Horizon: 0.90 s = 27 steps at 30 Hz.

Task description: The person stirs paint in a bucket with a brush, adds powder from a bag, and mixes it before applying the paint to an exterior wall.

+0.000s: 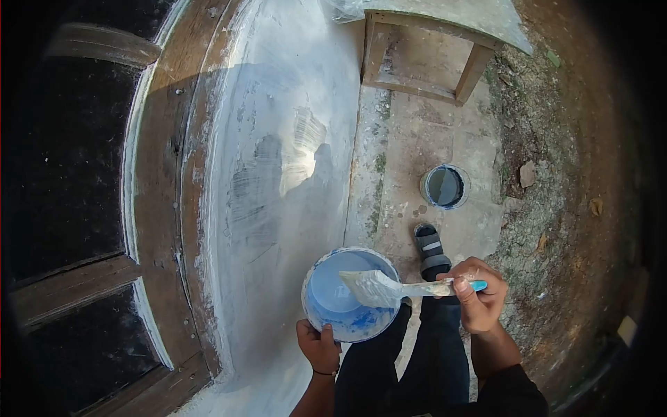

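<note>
My right hand (483, 292) grips the handle of a wide paintbrush (375, 286), whose pale, paint-coated bristles lie over the mouth of a bucket. That bucket (385, 330) holds light blue paint, with darker blue smears on its inner wall. At its near left rim, my left hand (319, 345) is closed with the thumb over the edge, holding it in front of my legs. Left of the bucket, the wall (278, 208) carries whitish, streaky paint with darker patches.
A wooden window frame (163, 174) with dark panes runs along the left. Past my sandalled foot (431, 247), a second bucket (445, 187) with dark liquid stands on the paved strip. Farther off is a wooden table (431, 52) under plastic sheeting. Rough ground (535, 229) lies to the right.
</note>
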{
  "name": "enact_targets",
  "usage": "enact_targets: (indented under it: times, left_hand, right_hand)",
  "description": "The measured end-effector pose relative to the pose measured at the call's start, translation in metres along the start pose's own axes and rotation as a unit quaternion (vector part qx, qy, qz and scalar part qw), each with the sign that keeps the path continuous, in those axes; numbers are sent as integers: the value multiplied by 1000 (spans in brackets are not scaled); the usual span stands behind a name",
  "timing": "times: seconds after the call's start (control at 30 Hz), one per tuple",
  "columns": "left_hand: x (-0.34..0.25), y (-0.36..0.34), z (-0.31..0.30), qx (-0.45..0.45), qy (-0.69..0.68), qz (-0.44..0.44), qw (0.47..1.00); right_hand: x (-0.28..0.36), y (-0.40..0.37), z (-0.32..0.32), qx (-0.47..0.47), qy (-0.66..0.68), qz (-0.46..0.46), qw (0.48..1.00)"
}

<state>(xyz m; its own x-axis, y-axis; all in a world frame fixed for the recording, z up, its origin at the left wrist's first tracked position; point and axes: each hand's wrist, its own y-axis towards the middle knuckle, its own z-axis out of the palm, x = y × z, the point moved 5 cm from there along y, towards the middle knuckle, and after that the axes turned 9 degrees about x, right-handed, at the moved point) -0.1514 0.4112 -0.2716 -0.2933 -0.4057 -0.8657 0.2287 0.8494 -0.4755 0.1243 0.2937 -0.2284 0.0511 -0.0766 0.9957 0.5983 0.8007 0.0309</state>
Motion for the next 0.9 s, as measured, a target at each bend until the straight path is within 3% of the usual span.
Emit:
enact_targets:
  times: [0.07, 0.2, 0.3, 0.43, 0.67, 0.77, 0.83, 0.9]
  left_hand:
    - [-9, 6, 9, 22, -1, 42, 999]
    - [-22, 18, 22, 28, 0, 106, 994]
    - [-32, 24, 33, 32, -23, 119, 992]
    - [-38, 29, 38, 35, -8, 168, 985]
    - [-35, 28, 31, 27, 5, 170, 985]
    - [-23, 29, 31, 29, -2, 127, 991]
    - [-15, 34, 31, 10, 34, 167, 985]
    - [-5, 37, 29, 12, 47, 132, 990]
  right_hand:
    - [19, 14, 24, 91, -103, -66, 988]
    - [20, 32, 62, 168, -192, -96, 962]
    - [14, 41, 74, 120, -285, -106, 945]
    - [1, 49, 83, 83, -311, -91, 942]
    - [-17, 53, 95, 76, -342, -87, 933]
    - [-16, 49, 95, 75, -336, -89, 935]
    - [-2, 43, 92, 63, -321, -147, 933]
    - [-12, 41, 88, 69, -314, -113, 940]
